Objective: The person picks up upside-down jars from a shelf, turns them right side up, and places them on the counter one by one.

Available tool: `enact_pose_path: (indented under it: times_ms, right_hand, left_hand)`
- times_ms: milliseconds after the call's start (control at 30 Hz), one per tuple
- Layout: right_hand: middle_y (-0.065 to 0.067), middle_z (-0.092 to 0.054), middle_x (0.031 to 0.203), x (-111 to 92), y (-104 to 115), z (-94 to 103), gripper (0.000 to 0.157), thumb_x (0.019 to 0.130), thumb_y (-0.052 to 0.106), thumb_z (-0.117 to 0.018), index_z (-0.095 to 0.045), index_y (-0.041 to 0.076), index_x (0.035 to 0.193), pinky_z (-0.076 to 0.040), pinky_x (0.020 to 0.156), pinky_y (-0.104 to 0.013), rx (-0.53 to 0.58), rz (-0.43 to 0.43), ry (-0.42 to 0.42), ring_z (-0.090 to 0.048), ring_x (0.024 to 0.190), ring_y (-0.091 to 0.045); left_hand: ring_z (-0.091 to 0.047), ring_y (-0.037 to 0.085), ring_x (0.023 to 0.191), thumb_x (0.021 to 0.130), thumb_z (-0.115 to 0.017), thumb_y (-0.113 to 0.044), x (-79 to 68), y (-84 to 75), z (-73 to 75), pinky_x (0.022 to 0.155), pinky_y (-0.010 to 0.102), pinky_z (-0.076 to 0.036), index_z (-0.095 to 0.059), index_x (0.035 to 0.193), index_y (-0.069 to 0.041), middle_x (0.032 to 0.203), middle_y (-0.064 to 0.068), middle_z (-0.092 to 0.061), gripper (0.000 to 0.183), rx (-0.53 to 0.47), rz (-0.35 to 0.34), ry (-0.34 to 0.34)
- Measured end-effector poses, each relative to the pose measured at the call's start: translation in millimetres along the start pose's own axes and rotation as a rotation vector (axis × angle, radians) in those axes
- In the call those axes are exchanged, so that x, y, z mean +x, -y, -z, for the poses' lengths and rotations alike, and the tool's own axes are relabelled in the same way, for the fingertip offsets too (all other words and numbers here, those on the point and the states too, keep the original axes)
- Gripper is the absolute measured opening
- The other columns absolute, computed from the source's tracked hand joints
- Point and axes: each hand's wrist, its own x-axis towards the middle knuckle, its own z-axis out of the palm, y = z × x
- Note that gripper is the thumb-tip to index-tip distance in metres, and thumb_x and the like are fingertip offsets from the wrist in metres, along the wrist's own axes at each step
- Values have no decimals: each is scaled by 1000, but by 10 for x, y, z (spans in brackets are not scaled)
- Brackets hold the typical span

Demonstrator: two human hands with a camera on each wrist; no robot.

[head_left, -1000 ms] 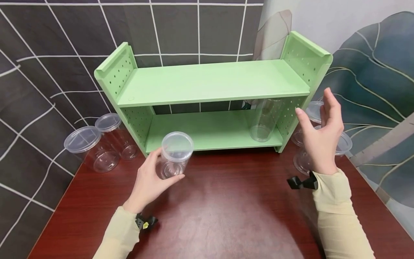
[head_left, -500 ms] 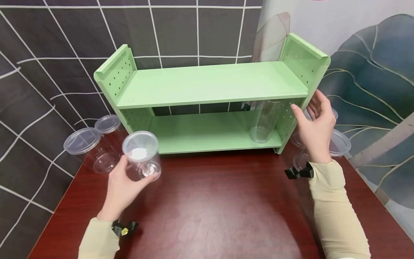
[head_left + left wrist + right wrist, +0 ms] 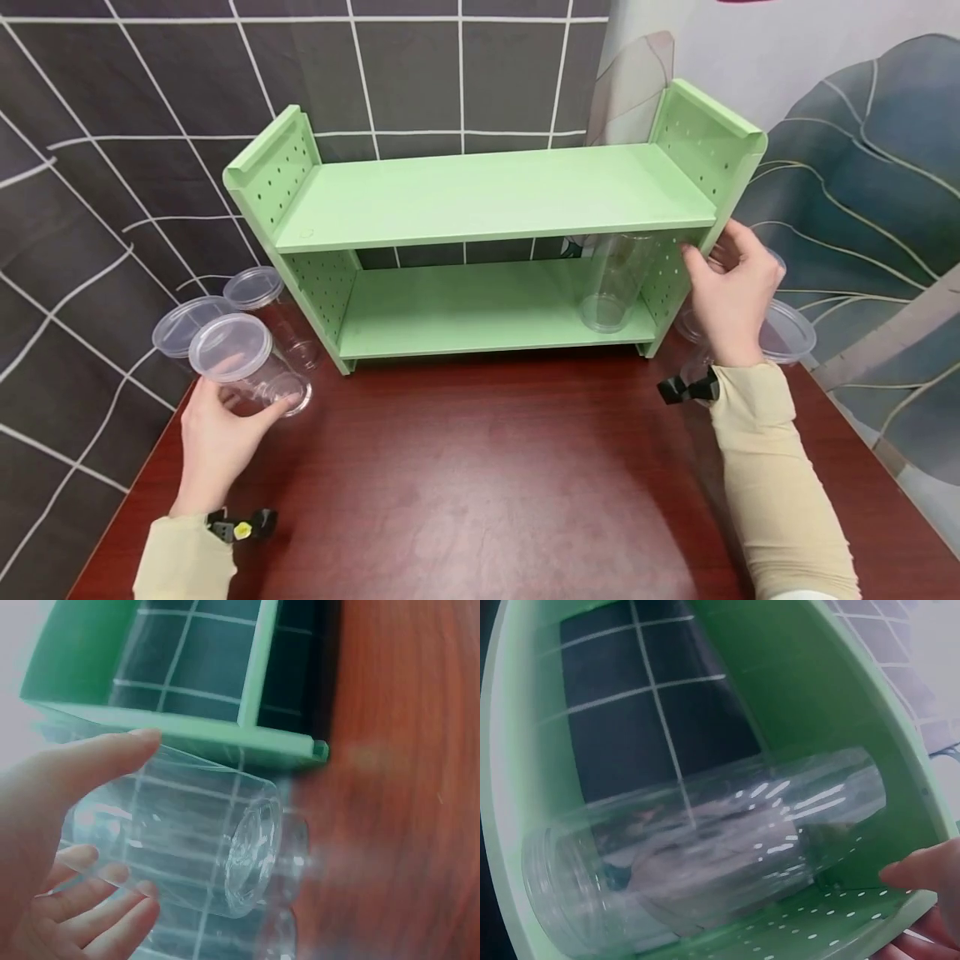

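Note:
My left hand (image 3: 213, 446) holds a clear plastic jar with a translucent lid (image 3: 231, 346), tilted, over the table's left side. In the left wrist view, the thumb lies along one side of this jar (image 3: 187, 825) and the fingertips (image 3: 112, 874) are at the other. My right hand (image 3: 738, 296) grips the right side panel of a green two-tier shelf (image 3: 487, 196). The right wrist view shows its thumb (image 3: 919, 870) on the panel's inner side and the other fingers outside. A tall clear jar (image 3: 611, 304) stands at the right end of the lower tier.
Two lidded jars stand left of the shelf: a near jar (image 3: 176, 329), overlapped by the held one, and a far jar (image 3: 255, 287). More lidded jars, including a wide one (image 3: 787, 333), stand at right, partly behind my hand. The reddish-brown table (image 3: 480, 467) meets a dark tiled wall (image 3: 412, 75).
My left hand has carried its jar leftward from before the shelf to the jars at left. My right hand has moved in from the right and taken hold of the shelf's side panel.

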Motion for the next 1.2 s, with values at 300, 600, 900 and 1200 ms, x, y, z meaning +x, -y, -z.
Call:
enact_pose_path:
  times_ms: [300,600,900,1200]
  right_hand:
    - [-2,-71,92,26,-27,1,22,81,22,-70,-73,22,103,-47,63,-10,-140,66,-54,-62,76,5]
    - [-1,-71,92,23,-29,6,23,81,23,-70,-73,21,104,-46,63,-10,-157,70,-56,-62,76,6]
    - [-5,-71,90,41,-46,-8,22,81,17,-70,-73,16,102,-45,61,-10,-147,71,-66,-61,72,7]
    - [-3,-71,90,18,-24,11,21,81,22,-70,-74,19,102,-44,61,-9,-168,62,-57,-60,71,8]
  left_hand:
    - [-59,20,87,60,-88,-39,-6,235,19,67,20,-42,-56,114,-11,93,8,-65,69,110,130,55]
    - [-58,25,97,67,-84,-37,14,315,47,68,8,-41,-44,126,-8,112,12,-60,77,74,175,90]
    - [-53,30,107,69,-82,-40,22,324,66,72,14,-44,-32,137,-8,124,14,-50,90,55,225,127]
    - [-50,24,111,63,-86,-40,26,143,124,90,27,-41,-34,139,-23,127,5,-49,94,27,220,-129]
